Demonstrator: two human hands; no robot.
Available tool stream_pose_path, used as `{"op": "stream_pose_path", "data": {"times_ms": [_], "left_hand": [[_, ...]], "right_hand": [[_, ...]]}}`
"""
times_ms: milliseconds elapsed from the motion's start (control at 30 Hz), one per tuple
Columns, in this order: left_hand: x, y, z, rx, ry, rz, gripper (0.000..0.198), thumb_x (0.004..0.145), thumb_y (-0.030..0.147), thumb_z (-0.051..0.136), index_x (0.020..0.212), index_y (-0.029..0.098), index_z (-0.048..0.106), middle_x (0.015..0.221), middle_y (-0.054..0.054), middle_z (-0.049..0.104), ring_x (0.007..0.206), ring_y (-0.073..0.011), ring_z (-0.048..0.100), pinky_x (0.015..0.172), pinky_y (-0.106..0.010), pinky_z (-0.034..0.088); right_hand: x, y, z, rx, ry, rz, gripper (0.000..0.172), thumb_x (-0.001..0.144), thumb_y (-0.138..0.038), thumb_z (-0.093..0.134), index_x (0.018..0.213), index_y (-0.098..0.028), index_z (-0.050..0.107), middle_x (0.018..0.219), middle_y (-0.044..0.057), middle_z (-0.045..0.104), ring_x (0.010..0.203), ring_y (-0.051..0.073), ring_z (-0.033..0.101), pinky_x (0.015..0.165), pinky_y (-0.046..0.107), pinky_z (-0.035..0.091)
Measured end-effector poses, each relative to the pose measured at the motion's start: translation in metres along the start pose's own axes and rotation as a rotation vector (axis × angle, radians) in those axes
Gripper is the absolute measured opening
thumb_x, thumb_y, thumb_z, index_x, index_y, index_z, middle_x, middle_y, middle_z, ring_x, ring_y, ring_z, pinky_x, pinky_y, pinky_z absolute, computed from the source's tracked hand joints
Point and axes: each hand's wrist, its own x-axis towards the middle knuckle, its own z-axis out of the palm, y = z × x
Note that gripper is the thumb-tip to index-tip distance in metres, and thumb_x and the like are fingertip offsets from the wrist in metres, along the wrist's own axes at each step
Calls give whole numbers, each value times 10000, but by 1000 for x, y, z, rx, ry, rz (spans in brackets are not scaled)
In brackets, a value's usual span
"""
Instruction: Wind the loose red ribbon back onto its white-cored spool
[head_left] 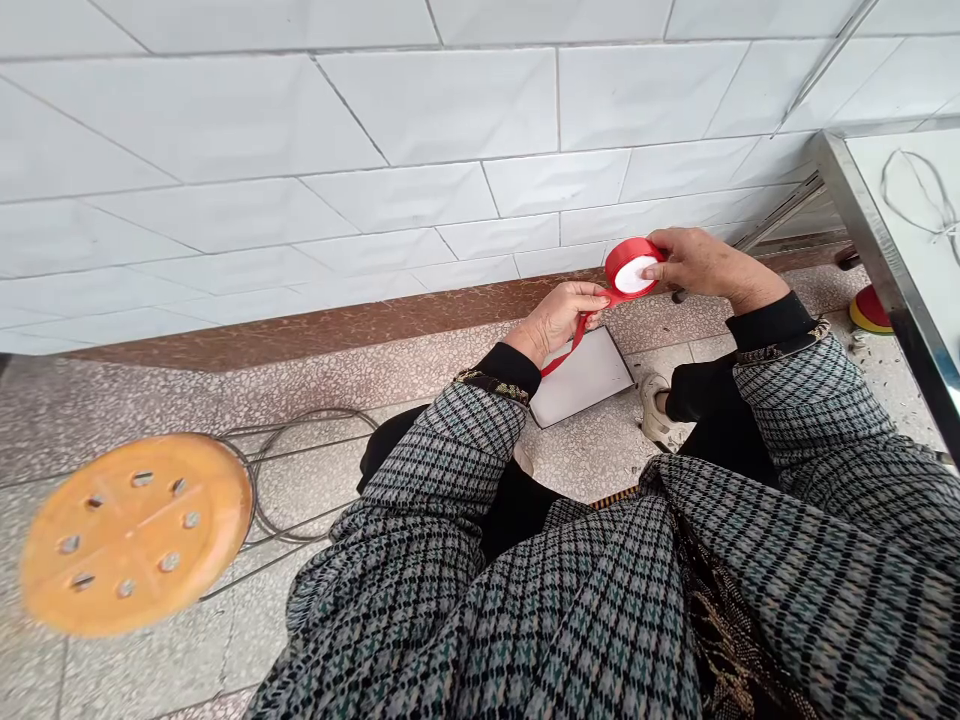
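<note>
My right hand grips a roll of red ribbon with a white core, fingers on its rim and thumb on its side. From the roll a strip of ribbon runs left into my left hand, which pinches it between thumb and fingers. The loose tail of the ribbon hangs below that hand. Under both hands, on the floor, lies a flat white tray or box lid with dark edges, partly hidden by my left hand and sleeve.
At left stands an orange round stool with holes and thin metal legs. A metal-framed table at right bears a loop of wire. Beneath it is a red and yellow object. The tiled wall rises ahead.
</note>
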Motion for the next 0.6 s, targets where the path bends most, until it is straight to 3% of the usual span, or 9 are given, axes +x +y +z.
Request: {"op": "stream_pose_path", "data": {"times_ms": [167,267,367,467,533,600], "left_hand": [[8,-6,-2,-20,66,-49,203,781,12,779,686,138,651,588,31,507,495,-45,350,526,-249,238],[11,-10,0,-9,125,-70,302,751,-13,719,595,170,536,557,48,416,489,-36,250,499,-244,144],[12,-11,6,0,226,-92,369,734,6,680,543,197,428,529,46,358,493,-48,222,494,-253,123],[11,-11,11,-49,287,-82,334,854,188,730,603,196,509,571,-3,479,510,-85,313,498,-279,163],[11,-14,12,-61,258,-61,368,925,423,783,699,196,603,622,-23,548,531,-110,373,508,-302,201],[13,-18,11,-30,218,-34,498,894,632,839,745,206,628,614,1,507,528,-112,363,521,-314,217]], "right_hand": [[3,-3,7,-273,-71,-64,207,1024,-313,669,1131,-169,770,1069,152,759,1005,315,620,874,427,460],[2,-11,15,-434,-84,-112,248,1064,-294,623,1185,-144,780,1125,187,764,1069,341,616,908,438,449],[0,-23,23,-583,-95,-123,294,1085,-271,610,1256,-96,772,1170,221,767,1131,360,615,940,439,438],[0,-32,28,-679,-107,-107,322,1095,-255,604,1308,-65,753,1194,242,768,1165,377,614,943,438,429],[0,-37,31,-723,-108,-99,320,1105,-252,589,1309,-67,753,1198,246,771,1169,385,613,942,440,424],[0,-43,33,-751,-107,-101,306,1106,-241,584,1291,-70,758,1198,249,775,1169,388,614,946,443,421]]}}
